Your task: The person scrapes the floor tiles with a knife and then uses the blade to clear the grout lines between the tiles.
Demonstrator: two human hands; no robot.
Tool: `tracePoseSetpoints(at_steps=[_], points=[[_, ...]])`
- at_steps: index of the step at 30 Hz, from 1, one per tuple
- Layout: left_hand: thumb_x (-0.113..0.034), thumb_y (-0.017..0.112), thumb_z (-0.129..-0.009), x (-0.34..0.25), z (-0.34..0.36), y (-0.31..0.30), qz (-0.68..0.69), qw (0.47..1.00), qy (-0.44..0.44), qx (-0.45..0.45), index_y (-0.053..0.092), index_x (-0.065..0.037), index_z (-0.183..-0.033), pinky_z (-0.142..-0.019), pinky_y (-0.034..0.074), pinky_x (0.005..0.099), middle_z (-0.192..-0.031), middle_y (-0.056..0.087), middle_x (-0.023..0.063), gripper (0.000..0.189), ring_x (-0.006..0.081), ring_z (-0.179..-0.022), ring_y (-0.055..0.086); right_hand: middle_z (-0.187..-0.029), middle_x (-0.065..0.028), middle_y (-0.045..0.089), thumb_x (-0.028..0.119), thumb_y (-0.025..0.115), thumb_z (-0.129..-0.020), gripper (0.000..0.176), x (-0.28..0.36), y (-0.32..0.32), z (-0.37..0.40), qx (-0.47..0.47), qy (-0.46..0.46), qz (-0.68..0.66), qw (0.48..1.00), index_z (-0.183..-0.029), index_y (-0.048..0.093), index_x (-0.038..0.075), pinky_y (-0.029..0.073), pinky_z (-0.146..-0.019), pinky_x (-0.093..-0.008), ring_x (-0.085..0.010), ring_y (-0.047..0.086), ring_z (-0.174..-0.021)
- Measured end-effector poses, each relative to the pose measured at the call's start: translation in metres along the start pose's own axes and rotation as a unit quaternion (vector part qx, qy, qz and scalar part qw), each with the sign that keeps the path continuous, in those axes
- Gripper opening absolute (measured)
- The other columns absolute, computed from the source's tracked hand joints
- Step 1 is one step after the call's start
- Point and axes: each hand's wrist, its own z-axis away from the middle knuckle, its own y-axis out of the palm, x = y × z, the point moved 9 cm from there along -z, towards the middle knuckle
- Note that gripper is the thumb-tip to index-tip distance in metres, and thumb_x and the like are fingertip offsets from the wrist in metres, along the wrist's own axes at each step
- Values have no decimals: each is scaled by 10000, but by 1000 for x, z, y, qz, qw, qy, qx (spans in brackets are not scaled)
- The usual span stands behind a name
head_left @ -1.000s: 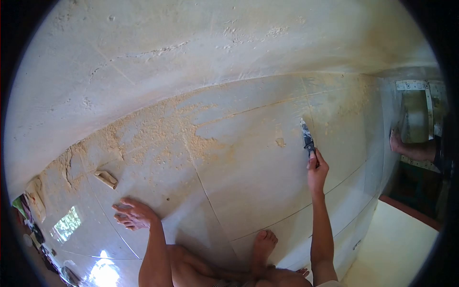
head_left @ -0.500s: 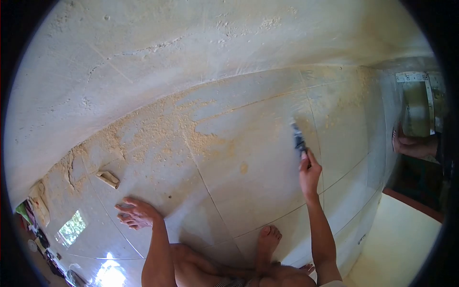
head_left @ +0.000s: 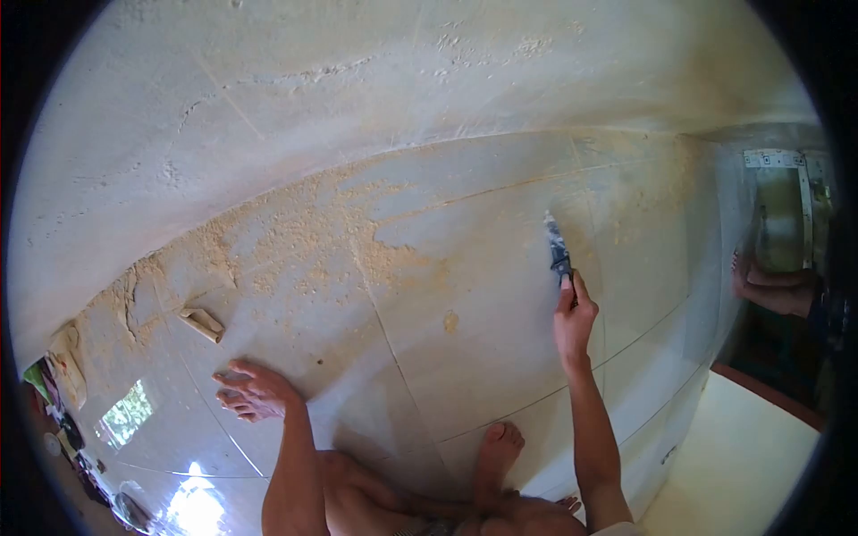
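Knife (head_left: 558, 247) in our clamped right hand (head_left: 574, 323) is pointing away from our foot (head_left: 498, 454); left of our foot, we're holding our left hand (head_left: 262, 391) spread.

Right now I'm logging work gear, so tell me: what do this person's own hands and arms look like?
The left hand and right hand are bare, with no glove, ring or watch that I can see. The left forearm and right forearm are uncovered. A bit of pale cloth, perhaps a sleeve, shows at the bottom edge.
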Motion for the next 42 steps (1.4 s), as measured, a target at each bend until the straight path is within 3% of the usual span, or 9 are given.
tracePoseSetpoints(at_steps=[3, 5, 9, 14, 20, 28, 31, 34, 42], points=[[-547, 290, -972, -11, -6, 2, -15, 1000, 21, -12, 378, -168, -1415, -977, 332, 503, -1389, 379, 211, 590, 341, -1259, 391, -711, -183, 601, 29, 603, -843, 275, -6, -1, -1, -31, 48, 33, 998, -1109, 580, -38, 485, -512, -363, -298, 591, -550], [-558, 307, -960, -6, -5, 1, -6, 1000, 8, -3, 379, -186, -1417, -1001, 322, 505, -1377, 405, 191, 594, 324, -1273, 384, -647, -179, 579, 20, 580, -862, 261, 35, 4, 9, -4, -223, 50, 974, -1116, 572, -38, 437, -467, -383, -294, 551, -504], [-569, 289, -959, -7, -3, -3, 8, 1000, 7, -5, 377, -184, -1418, -1010, 310, 510, -1403, 369, 187, 605, 324, -1288, 365, -637, -191, 576, 39, 512, -911, 211, -7, -16, -61, -123, 44, 39, 991, -1107, 573, -10, 423, -466, -390, -296, 533, -487], [-549, 276, -972, -10, -2, -9, 23, 999, -13, 31, 350, -158, -1431, -1029, 279, 493, -1416, 336, 228, 608, 346, -1307, 334, -587, -152, 498, 98, 492, -951, 201, 103, 53, -40, 42, -59, -34, 997, -1102, 582, 0, 379, -469, -324, -115, 468, -516], [-522, 307, -972, -13, -2, -7, 12, 1000, 3, 21, 361, -151, -1427, -1041, 270, 507, -1420, 344, 235, 590, 348, -1328, 314, -744, -218, 609, 110, 535, -914, 277, 190, 118, 5, 163, -242, -74, 954, -1176, 533, 20, 485, -564, -464, -376, 626, -677], [-470, 355, -966, -17, -2, -14, 41, 998, -19, 43, 332, -140, -1442, -1095, 203, 507, -1455, 297, 213, 580, 341, -1374, 244, -794, -153, 652, 173, 512, -962, 310, 84, 25, -86, -11, -100, 43, 994, -1225, 547, 12, 438, -554, -316, -232, 591, -595], [-465, 361, -964, -15, -3, -13, 50, 997, -27, 42, 337, -141, -1441, -1106, 188, 506, -1461, 289, 206, 577, 332, -1380, 238, -737, -58, 614, 181, 532, -956, 350, 57, 6, -104, -2, -98, -48, 994, -1279, 533, 48, 391, -457, -292, -144, 510, -500], [-457, 366, -964, -14, -3, -12, 52, 998, -26, 39, 342, -144, -1439, -1113, 180, 505, -1464, 284, 203, 570, 324, -1383, 237, -677, -5, 498, 154, 545, -938, 419, 29, 11, -109, 5, 179, -364, 914, -1345, 491, 73, 261, -311, -256, -79, 350, -396], [-463, 377, -961, -14, -3, -13, 61, 997, -33, 30, 356, -165, -1434, -1110, 186, 500, -1456, 300, 194, 560, 332, -1373, 259, -641, -142, 569, 76, 481, -928, 439, 141, 59, -91, 16, 27, 37, 999, -1331, 417, -88, 447, -442, -375, -229, 593, -522]])
